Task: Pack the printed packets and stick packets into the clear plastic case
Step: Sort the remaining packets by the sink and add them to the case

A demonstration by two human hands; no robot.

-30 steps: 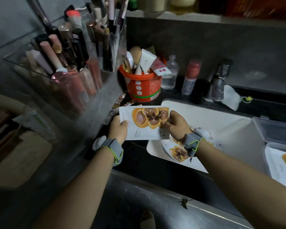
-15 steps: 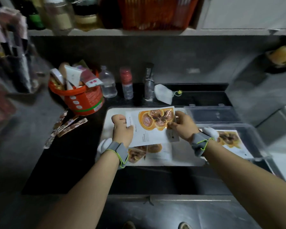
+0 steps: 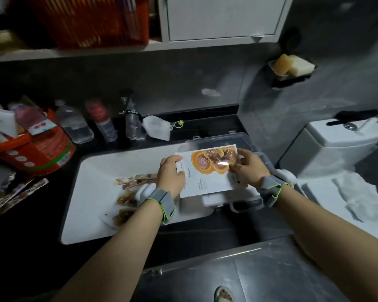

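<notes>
Both hands, left (image 3: 171,175) and right (image 3: 248,167), pinch a glossy white printed packet (image 3: 207,171) bearing an orange picture.

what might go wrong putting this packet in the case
The packet, held by the left hand and right hand, seems to overhang the near left corner of the case, so an edge may catch the rim. The stick packets lie loose by the left wrist and could get swept aside.

A printed packet (image 3: 207,173) is held above the clear plastic case (image 3: 246,206) at the right edge of the board (image 3: 92,192). Stick packets (image 3: 135,180) are laid on the board to the left, and bottles (image 3: 74,125) are ranged behind it.
</notes>
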